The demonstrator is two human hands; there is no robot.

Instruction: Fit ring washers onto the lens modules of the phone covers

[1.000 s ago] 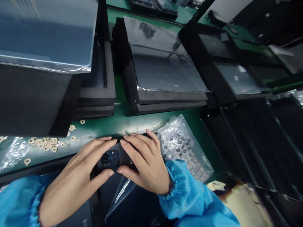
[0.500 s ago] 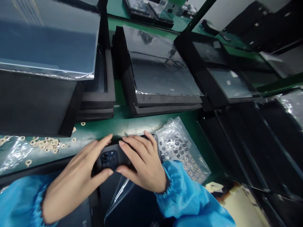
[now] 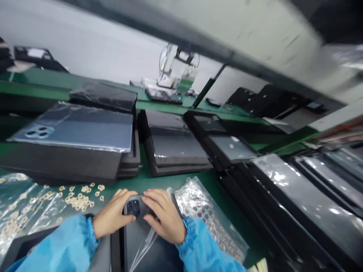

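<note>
A dark panel (image 3: 136,238) with a camera cluster (image 3: 133,207) at its upper left corner lies in front of me, like the back of a large phone or tablet. My left hand (image 3: 113,213) grips that corner, its fingers at the top edge and its thumb just below the lenses. Further right along the same edge, my right hand (image 3: 164,215) holds the panel with bent fingers, thumb lower on its face. A strip of clear film (image 3: 144,243) runs down the panel below my right hand. Parts of the top edge are hidden under my fingers.
Small ring-shaped pieces (image 3: 79,202) lie loose at left, beside crinkled plastic. A clear bag (image 3: 210,219) of dark and pale rings is at right. Behind stand stacked black foam trays (image 3: 181,162) and a film-wrapped blue panel (image 3: 90,128). Dark wrapped panels (image 3: 297,189) lean at right.
My view has tilted up, showing more of the bench's far side, and the hands and panel appear lower and smaller. Both hands keep nearly the same places on the panel.
</note>
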